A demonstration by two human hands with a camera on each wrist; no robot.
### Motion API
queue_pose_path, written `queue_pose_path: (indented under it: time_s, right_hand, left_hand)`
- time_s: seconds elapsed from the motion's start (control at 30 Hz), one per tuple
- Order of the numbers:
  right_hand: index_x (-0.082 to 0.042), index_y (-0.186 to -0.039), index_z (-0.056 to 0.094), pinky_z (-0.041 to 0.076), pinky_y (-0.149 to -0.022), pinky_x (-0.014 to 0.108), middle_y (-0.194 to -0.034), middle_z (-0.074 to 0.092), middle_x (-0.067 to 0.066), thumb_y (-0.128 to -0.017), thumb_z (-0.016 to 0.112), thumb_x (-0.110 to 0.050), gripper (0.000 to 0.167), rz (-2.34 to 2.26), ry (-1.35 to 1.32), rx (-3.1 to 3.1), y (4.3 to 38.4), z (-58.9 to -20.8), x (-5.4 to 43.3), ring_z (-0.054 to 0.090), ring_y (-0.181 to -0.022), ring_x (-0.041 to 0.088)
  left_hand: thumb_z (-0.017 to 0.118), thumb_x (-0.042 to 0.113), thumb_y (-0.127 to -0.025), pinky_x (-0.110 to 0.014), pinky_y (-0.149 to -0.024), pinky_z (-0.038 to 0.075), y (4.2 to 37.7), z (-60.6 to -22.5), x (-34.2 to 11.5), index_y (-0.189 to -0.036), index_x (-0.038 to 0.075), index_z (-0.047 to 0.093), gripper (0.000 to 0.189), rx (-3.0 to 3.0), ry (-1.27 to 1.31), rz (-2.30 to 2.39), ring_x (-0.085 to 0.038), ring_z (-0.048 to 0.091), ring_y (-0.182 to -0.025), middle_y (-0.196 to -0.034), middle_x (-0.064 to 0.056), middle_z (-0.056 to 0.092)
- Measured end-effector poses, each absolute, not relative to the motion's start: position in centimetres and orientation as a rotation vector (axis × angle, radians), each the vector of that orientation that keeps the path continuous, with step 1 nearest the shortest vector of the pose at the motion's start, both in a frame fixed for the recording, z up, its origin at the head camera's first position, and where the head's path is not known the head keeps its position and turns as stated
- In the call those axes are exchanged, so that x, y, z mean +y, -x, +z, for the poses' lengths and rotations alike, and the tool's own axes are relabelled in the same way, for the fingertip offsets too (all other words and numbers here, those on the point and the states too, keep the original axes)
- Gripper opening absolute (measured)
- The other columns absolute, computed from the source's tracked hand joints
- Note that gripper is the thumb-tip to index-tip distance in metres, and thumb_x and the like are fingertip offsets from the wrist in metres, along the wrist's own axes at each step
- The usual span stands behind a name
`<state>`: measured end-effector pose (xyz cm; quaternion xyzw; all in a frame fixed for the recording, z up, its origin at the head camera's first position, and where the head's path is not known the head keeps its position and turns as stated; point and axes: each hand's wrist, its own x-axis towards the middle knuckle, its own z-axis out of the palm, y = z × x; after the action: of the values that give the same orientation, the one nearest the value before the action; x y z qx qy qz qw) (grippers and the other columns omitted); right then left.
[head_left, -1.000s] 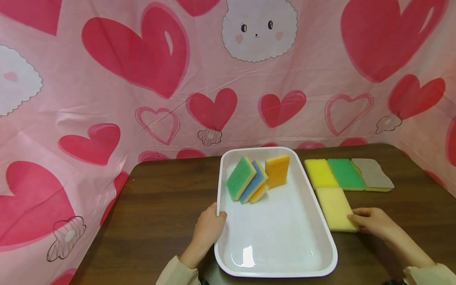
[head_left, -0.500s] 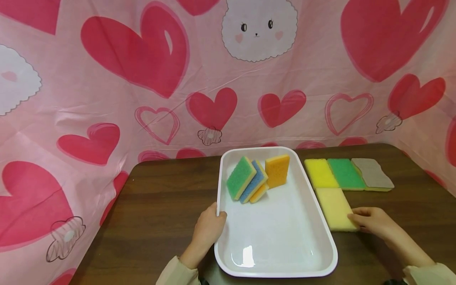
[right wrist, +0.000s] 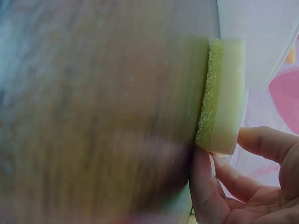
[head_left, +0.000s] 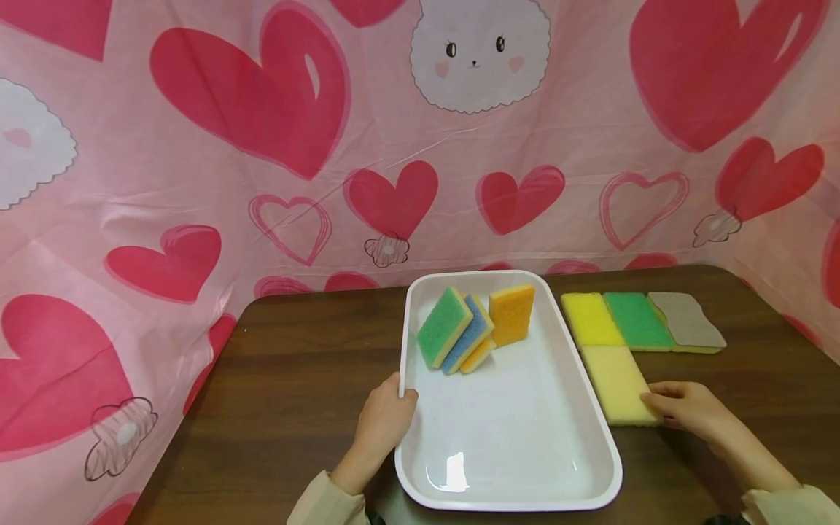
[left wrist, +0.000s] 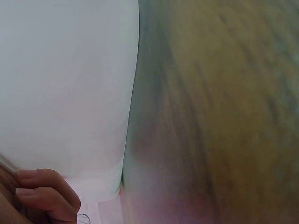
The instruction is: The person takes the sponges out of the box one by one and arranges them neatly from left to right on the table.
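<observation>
My left hand (head_left: 386,414) grips the left rim of a white tray (head_left: 512,503); in the left wrist view its curled fingers (left wrist: 49,193) show beside the tray's outer wall. On the table to the tray's right lies a pale yellow sponge (head_left: 617,386). My right hand (head_left: 692,410) pinches this sponge at its right edge, thumb on top and fingers low at the side. The right wrist view shows the sponge (right wrist: 229,93) edge-on, with a rough layer against the tabletop. Standing inside the tray are a green sponge (head_left: 442,328), a blue sponge (head_left: 469,335) and orange sponges (head_left: 512,315).
Behind the pale sponge lie a bright yellow sponge (head_left: 593,319), a green sponge (head_left: 638,321) and a grey-topped sponge (head_left: 687,319), side by side. The dark wooden table (head_left: 295,379) backs onto a pink heart-print cloth (head_left: 289,146).
</observation>
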<state>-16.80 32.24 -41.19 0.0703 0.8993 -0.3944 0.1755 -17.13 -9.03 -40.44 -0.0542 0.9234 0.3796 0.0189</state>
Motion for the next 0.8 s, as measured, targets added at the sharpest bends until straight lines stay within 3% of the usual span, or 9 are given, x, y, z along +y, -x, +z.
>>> queue_pose_path:
  time_s: [0.8]
  right_hand:
    - [0.029, -0.123, 0.039, 0.055, -0.074, 0.028, -0.108, 0.062, 0.03, -0.098, 0.047, -0.022, 0.057, -1.145, -0.216, 2.536, 16.86, -41.36, 32.42, 0.057, -0.078, 0.001]
  left_hand:
    - [0.05, 0.017, -0.087, -0.038, -0.061, 0.047, 17.11, -40.37, -9.04, -0.109, 0.001, 0.062, 0.03, 2.862, 0.16, 1.185, -0.025, 0.062, -0.078, -0.1, -0.018, 0.069]
